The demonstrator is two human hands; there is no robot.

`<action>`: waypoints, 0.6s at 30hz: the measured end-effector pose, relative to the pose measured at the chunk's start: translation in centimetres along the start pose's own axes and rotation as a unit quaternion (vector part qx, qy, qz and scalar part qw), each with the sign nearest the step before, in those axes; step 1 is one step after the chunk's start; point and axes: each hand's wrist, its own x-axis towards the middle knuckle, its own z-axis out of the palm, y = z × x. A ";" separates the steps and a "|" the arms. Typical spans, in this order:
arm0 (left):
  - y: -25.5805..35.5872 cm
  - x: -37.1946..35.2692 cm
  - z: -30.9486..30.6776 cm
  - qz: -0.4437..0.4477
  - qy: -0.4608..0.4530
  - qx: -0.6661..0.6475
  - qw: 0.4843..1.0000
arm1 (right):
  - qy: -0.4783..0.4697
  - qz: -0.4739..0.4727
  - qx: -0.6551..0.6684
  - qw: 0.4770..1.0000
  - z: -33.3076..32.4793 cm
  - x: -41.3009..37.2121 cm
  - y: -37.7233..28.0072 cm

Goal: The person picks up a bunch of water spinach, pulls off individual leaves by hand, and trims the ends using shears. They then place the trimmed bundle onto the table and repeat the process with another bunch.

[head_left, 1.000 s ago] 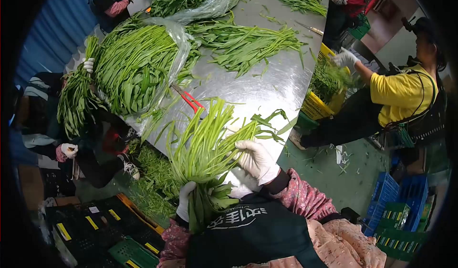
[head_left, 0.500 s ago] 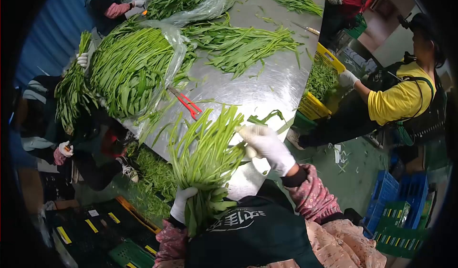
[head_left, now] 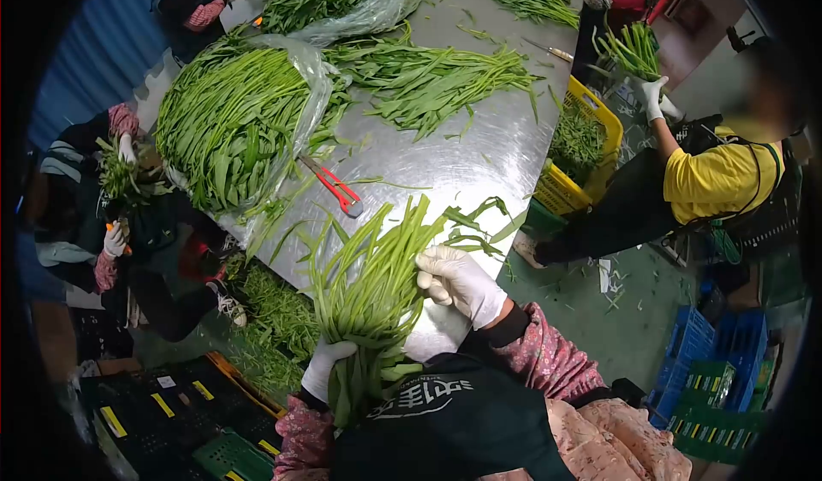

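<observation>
A bunch of water spinach (head_left: 368,280) stands upright in front of me, pale stems up and leaves down. My left hand (head_left: 328,368), in a white glove, is wrapped round its leafy lower part. My gloved right hand (head_left: 462,284) is closed at the bunch's right edge, fingertips against the stems; whatever is pinched there is hidden. Loose leaves (head_left: 479,228) lie on the metal table (head_left: 462,160) just beyond that hand. A red utility knife (head_left: 338,190) rests behind the bunch. Farther back lies a big heap of water spinach (head_left: 235,125), partly in a clear plastic bag (head_left: 312,78).
More greens (head_left: 437,78) and a knife (head_left: 556,53) lie on the table. At right, a co-worker in yellow (head_left: 723,177) holds a bunch by a yellow crate (head_left: 612,130). Two co-workers stand at left. Trimmings (head_left: 274,318) cover the floor; dark crates (head_left: 171,412) stand lower left.
My right hand has moved down to the bunch's edge, and loose leaves now lie spread beyond it. The co-worker in yellow has raised a bunch; the left co-worker's bunch is lower.
</observation>
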 end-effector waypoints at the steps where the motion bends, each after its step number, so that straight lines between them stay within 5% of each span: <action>1: 0.3 -0.3 0.9 0.000 0.001 -0.001 1.000 | 0.007 -0.003 -0.012 1.000 -0.1 0.1 0.1; 6: 0.5 -0.2 -0.2 -0.012 0.015 -0.013 1.000 | 0.006 0.017 -0.072 0.997 -0.7 -0.1 0.2; 15: 0.2 0.0 -1.2 -0.016 0.036 0.063 0.997 | -0.054 -0.003 0.009 0.998 -0.1 0.2 0.6; 18: 0.1 0.1 -1.1 -0.016 0.037 0.061 0.997 | 0.075 -0.035 -0.044 0.996 2.4 -1.0 -0.2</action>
